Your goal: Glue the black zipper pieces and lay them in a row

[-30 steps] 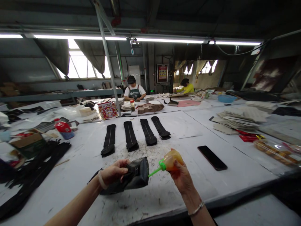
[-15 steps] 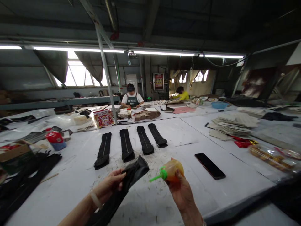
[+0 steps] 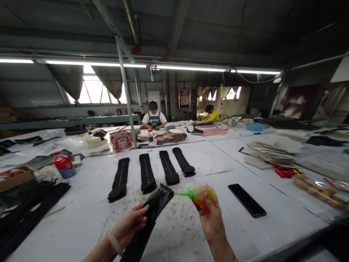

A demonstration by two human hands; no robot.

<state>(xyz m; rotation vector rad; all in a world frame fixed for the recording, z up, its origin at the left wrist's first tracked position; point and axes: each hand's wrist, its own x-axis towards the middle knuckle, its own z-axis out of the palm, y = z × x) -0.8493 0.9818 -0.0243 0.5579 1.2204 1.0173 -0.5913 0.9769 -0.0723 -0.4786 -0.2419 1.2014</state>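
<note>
My left hand [image 3: 131,223] pinches a long black leather-like piece [image 3: 148,218], whose folded top end points up and right while the lower end hangs toward me. In my right hand [image 3: 211,218] is a soft squeeze bottle [image 3: 205,195] of amber liquid with a green nozzle. The bottle lies sideways, and its nozzle tip is at the right edge of the black piece's top end; whether it touches, I cannot tell. Beyond my hands, several black zippered pieces [image 3: 147,173] lie in a row on the white table [image 3: 188,225].
A phone [image 3: 247,200] lies right of my right hand. Further right are a clear box of round food [image 3: 319,189] and a stack of grey sheets [image 3: 269,151]. At left stand a red-and-blue bottle [image 3: 64,165] and a carton [image 3: 16,185]. Two people sit across the table.
The squeeze bottle has tipped from nozzle-down to nearly level, and its tip has come up to the black piece's end. My left hand has shifted slightly right and down.
</note>
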